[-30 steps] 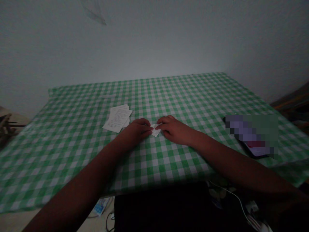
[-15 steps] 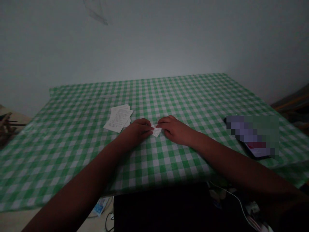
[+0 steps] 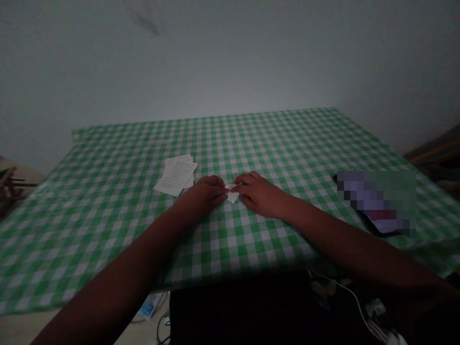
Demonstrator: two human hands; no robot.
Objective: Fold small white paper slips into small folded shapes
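Note:
A small folded piece of white paper (image 3: pixel 233 194) lies on the green-and-white checked tablecloth (image 3: pixel 251 143) in the middle of the table. My left hand (image 3: pixel 203 194) rests on the cloth with its fingertips pinched on the paper's left edge. From the right, my right hand (image 3: pixel 260 194) presses its curled fingers onto the paper's other edge. Both hands cover most of the paper, so only a small triangle shows between them.
A small stack of printed paper slips (image 3: pixel 177 175) lies just left of and behind my left hand. A phone (image 3: pixel 373 203) lies on the cloth at the right. A white cable (image 3: pixel 354 297) and small items sit below the table's front edge.
Nothing has visibly moved except a slight camera shift; both hands stay on the paper.

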